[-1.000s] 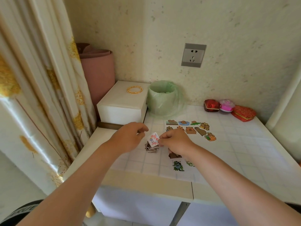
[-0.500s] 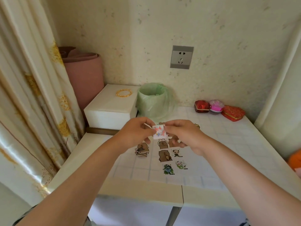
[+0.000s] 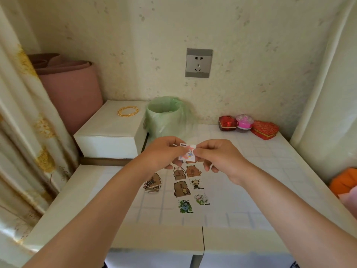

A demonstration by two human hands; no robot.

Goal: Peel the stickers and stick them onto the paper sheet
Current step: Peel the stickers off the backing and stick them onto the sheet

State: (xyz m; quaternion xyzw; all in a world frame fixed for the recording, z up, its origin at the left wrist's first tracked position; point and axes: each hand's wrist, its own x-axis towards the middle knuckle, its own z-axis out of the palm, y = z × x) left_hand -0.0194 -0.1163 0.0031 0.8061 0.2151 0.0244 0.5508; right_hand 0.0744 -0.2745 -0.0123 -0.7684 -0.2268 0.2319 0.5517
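Note:
Both hands hold one small white sticker (image 3: 187,152) with a pink and blue picture, lifted above the table. My left hand (image 3: 164,151) pinches its left edge and my right hand (image 3: 216,155) pinches its right edge. Below them lies the white paper sheet (image 3: 218,192) with several stickers on it, among them brown capybaras (image 3: 180,188), a panda (image 3: 195,184) and a green plant figure (image 3: 185,206). A small pile of unpeeled stickers (image 3: 152,183) sits on the table left of the sheet. My hands hide the far part of the sheet.
A small bin lined with a green bag (image 3: 168,117) stands behind my hands. Left of it is a white box (image 3: 114,130) with a gold bangle (image 3: 127,111) on top. Red and pink gift boxes (image 3: 249,126) sit at the back right. A curtain (image 3: 23,132) hangs at left.
My right hand lifted the sticker off the pile area and my left hand joined it; both now hold it raised. The camera has turned, so the sheet sits lower in view.

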